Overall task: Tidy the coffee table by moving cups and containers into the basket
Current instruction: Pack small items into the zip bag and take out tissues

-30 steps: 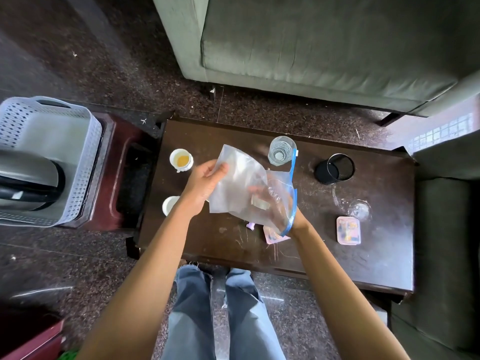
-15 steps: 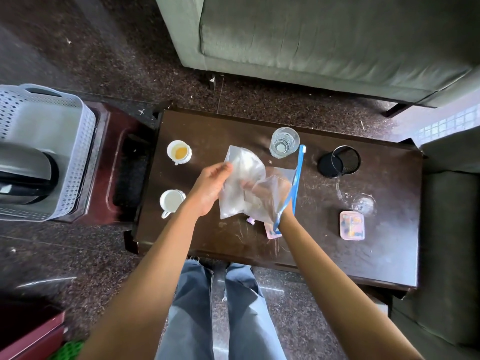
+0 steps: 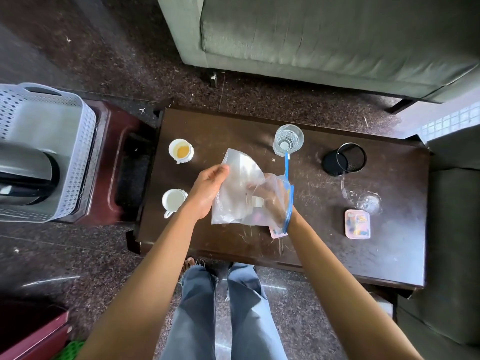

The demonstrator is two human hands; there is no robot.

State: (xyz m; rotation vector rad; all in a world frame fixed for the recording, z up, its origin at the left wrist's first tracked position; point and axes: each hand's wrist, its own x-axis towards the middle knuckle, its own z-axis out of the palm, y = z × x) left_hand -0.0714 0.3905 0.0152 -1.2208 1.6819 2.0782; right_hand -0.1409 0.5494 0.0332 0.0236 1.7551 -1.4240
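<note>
My left hand pinches the closed end of a clear zip bag with a blue seal, held above the dark coffee table. My right hand is inside the bag up to the wrist and shows blurred through the plastic, beside a small white item in there. On the table stand a white cup with orange liquid, an empty white cup, a clear glass, a black mesh holder, an upturned glass lid and a pink lidded box. The white perforated basket sits at left.
A steel flask lies in the basket, which rests on a maroon stool. A second pink box peeks out under the bag. A green sofa stands behind the table, another seat at right.
The bag has dropped and crumpled closer to the table, and my right hand stays pushed inside it. The view has shifted slightly; the cups and containers have not moved.
</note>
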